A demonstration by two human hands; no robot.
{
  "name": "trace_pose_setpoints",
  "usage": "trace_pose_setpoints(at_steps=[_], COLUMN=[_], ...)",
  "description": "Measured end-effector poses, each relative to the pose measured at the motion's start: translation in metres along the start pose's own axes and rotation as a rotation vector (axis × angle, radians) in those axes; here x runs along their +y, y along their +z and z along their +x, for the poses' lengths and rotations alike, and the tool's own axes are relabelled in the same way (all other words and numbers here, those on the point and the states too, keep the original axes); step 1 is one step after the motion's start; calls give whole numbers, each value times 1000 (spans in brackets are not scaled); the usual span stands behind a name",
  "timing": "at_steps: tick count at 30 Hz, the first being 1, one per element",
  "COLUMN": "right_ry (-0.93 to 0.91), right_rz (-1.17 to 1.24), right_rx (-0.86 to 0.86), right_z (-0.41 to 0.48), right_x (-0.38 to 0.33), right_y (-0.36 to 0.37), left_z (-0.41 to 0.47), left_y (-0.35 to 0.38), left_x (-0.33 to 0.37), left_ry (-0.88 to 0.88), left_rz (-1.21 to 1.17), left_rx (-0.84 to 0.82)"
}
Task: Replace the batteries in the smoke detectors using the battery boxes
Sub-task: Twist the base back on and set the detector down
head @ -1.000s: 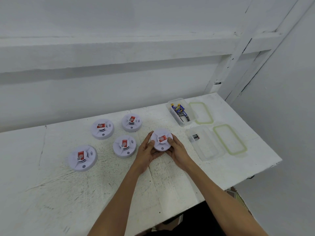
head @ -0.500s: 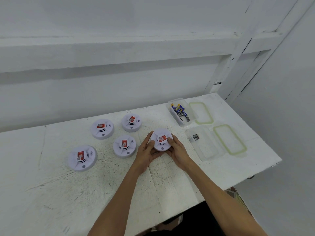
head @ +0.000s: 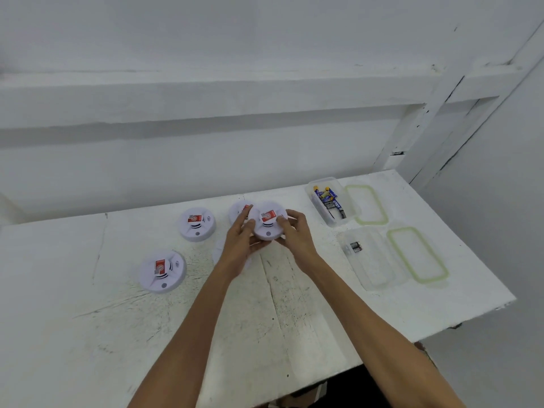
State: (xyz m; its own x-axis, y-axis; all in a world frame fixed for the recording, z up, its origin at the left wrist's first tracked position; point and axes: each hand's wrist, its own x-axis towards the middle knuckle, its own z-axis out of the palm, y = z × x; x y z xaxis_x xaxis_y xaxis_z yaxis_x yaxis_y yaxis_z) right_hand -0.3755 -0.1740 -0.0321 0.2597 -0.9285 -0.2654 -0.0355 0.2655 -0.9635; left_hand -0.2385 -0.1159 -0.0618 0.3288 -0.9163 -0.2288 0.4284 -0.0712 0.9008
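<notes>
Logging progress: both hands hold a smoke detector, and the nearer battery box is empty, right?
Not quite. The left hand and right hand do hold the smoke detector, but the head view shows batteries lying in the nearer battery box.

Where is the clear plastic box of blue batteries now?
Head view: the clear plastic box sits far right on the white table, left of a green-rimmed lid, behind the second clear box.
</notes>
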Motion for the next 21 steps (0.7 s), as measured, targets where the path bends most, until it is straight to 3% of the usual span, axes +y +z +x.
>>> trace_pose_setpoints(at_steps=[7,13,21], right_ry=[-235,-380,-382], right_rz=[-399,-605,-704], right_rx=[-288,-436,-546], right_z=[1,2,-1], right_x=[-31,-19,15], right_y=[82,155,235], left_z=[-2,-35,-69], left_y=[-75,-143,-226], left_x=[51,91,94], left_ry=[101,78,97], left_rz=[70,71,500], left_rx=[226,330,382])
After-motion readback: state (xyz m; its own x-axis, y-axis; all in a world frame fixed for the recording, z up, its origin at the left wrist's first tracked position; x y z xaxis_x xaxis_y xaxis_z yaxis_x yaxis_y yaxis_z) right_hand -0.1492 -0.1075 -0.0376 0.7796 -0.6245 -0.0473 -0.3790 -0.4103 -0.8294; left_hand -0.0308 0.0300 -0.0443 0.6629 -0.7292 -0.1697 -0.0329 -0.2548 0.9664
